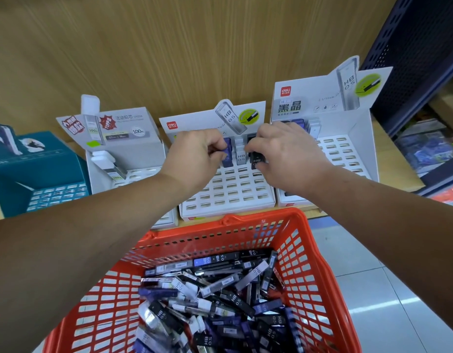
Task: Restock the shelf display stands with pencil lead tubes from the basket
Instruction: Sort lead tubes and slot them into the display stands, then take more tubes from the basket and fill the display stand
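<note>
A white display stand (228, 192) with a grid of slots sits on the shelf straight ahead. My left hand (194, 156) pinches a blue lead tube (226, 154) at the stand's back row. My right hand (284, 154) grips a black lead tube (257, 159) over the same row. A white tube (241, 155) stands in a slot between them. Below, the red basket (312, 271) holds several black, blue and white lead tubes (220, 301).
Another white stand (347, 154) with a few tubes at its back is on the right, a grey-white stand (123, 159) on the left, and a teal stand (42, 174) at far left. A dark perforated shelf panel (411, 59) rises at right above the tiled floor.
</note>
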